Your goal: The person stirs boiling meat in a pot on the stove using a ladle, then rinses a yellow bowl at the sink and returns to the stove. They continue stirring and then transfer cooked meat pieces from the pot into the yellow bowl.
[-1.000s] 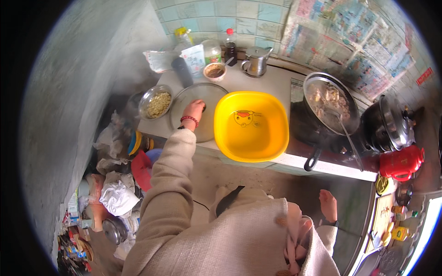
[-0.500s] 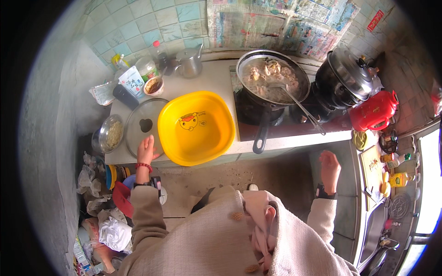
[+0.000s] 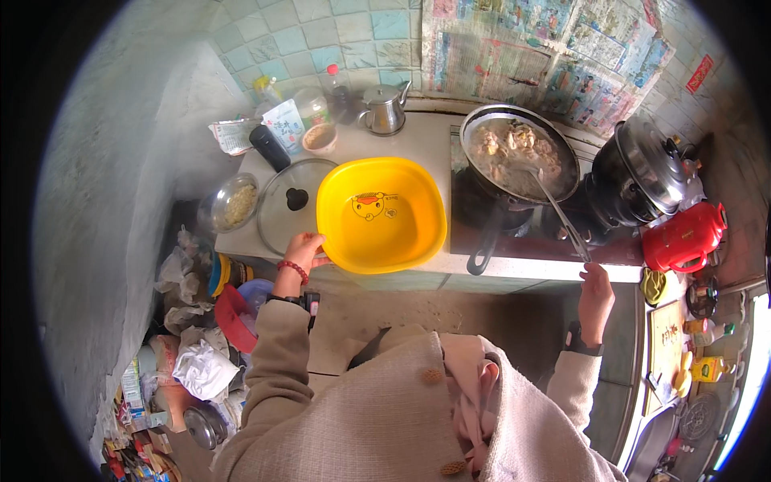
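Note:
A yellow plastic basin [image 3: 381, 247] with a printed cartoon face stands at the counter's front edge, with nothing in it. My left hand [image 3: 302, 255] grips its left front rim, thumb at the edge and fingers partly hidden below. At the right, a dark wok [image 3: 575, 178] on the stove holds chunks of meat in pale broth [image 3: 496, 170]. A long metal-handled cooking utensil [image 3: 562, 215] leans over its rim, its head sunk in the broth. My right hand [image 3: 596, 304] has its fingers closed at the handle's end.
A glass lid [image 3: 275, 210] lies left of the basin, beside a metal bowl [image 3: 207, 210] of pale chopped pieces. Behind stand a steel kettle [image 3: 384, 112], bottles and packets. The wok's handle [image 3: 486, 245] juts over the front edge. A lidded pot [image 3: 652, 173] and red thermos [image 3: 684, 238] stand right.
My left hand has come up to the basin's rim and taken hold. My right hand has risen to the utensil's handle end. The whole view has shifted, with the counter now further right.

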`<state>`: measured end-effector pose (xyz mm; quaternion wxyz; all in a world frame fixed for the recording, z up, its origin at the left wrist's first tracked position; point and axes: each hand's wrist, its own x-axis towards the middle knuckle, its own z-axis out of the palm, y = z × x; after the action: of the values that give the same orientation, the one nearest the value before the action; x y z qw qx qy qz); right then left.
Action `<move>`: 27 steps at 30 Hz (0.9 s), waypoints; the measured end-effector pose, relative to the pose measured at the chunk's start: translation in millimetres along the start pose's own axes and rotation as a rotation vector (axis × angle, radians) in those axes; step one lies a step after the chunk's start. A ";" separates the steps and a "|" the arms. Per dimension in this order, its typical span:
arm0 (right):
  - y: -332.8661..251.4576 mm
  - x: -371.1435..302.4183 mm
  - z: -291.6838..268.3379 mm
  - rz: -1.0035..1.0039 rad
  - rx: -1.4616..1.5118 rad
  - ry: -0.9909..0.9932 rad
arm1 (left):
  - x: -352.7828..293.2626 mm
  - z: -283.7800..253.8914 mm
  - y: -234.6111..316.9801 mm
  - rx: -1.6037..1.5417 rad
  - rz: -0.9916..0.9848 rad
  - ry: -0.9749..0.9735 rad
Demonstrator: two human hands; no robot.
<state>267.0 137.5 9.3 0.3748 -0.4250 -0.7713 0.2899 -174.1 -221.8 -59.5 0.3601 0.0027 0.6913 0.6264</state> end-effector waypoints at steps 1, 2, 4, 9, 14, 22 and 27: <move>1.7 0.0 -0.8 0.007 0.016 -0.005 | 4.1 -3.0 1.3 0.024 0.016 0.040; 3.4 0.1 -1.7 0.013 0.031 -0.011 | 9.0 -7.5 4.0 0.033 0.035 0.072; 6.8 0.2 -4.8 0.001 0.027 -0.039 | 18.2 -18.8 11.3 0.056 0.069 0.142; 18.8 -5.4 -12.1 -0.020 -0.027 -0.142 | 38.6 -45.5 39.0 0.148 0.092 0.233; 32.0 -14.4 -14.3 -0.071 -0.068 -0.170 | 55.3 -71.9 50.5 0.141 0.126 0.260; 17.6 -8.8 -26.3 -0.135 -0.114 -0.106 | 69.2 -93.7 21.7 -0.153 0.142 0.324; -17.3 20.0 -28.5 -0.184 -0.048 0.025 | 79.7 -117.1 0.2 -0.206 0.196 0.227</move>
<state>275.8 150.5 44.9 0.3989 -0.3648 -0.8092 0.2302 -291.9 -286.7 -104.0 0.2153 -0.0374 0.6561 0.7223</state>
